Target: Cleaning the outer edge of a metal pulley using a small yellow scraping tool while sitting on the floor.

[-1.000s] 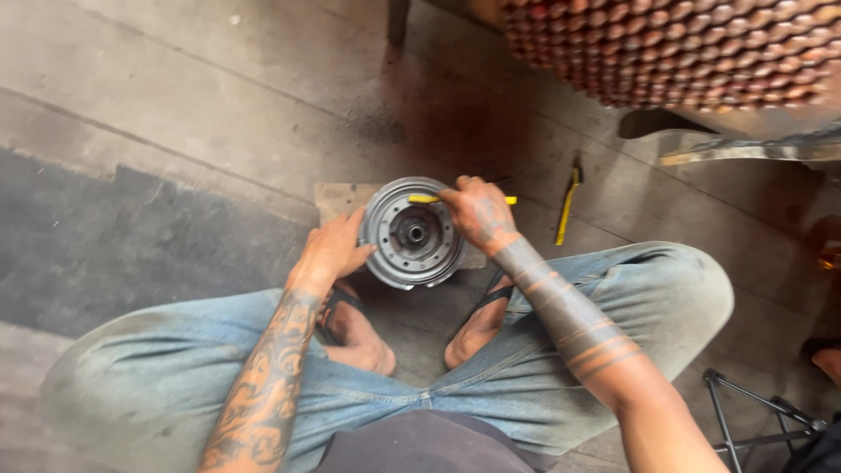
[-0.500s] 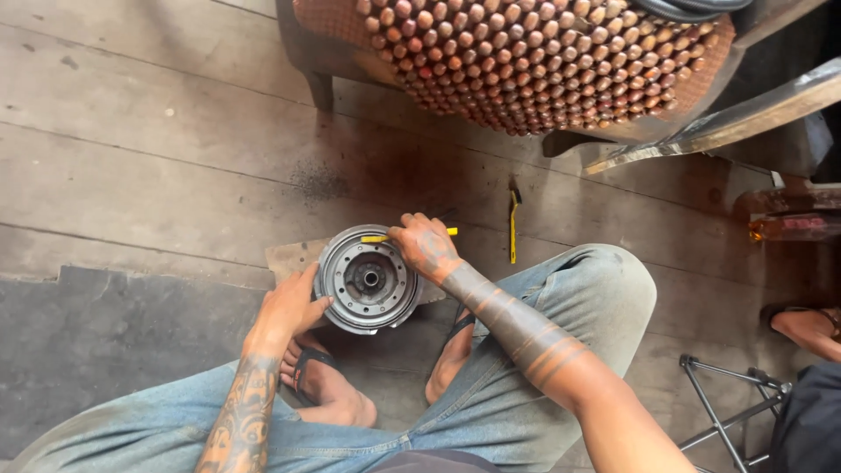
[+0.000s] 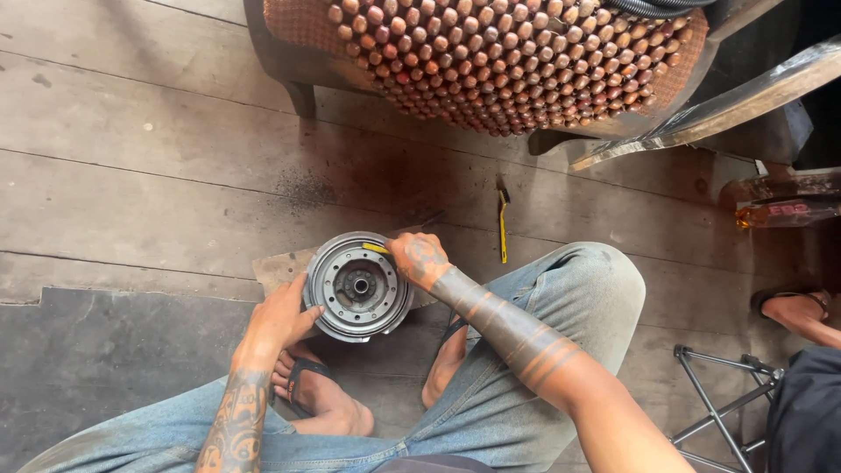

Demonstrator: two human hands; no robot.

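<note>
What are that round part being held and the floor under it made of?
The round part looks like dull grey metal: stamped rings, a dark hub, worn edges. The floor looks like bare weathered wood: long planks with grain, seams and dark stains.

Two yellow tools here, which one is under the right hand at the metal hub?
The short yellow tool on the round metal hub's upper rim, beside the right hand. The other, a yellow-handled tool, lies apart on the floorboards.

round grey metal hub (image 3: 357, 286) | face up | on wooden block (image 3: 280, 265), between feet
</note>
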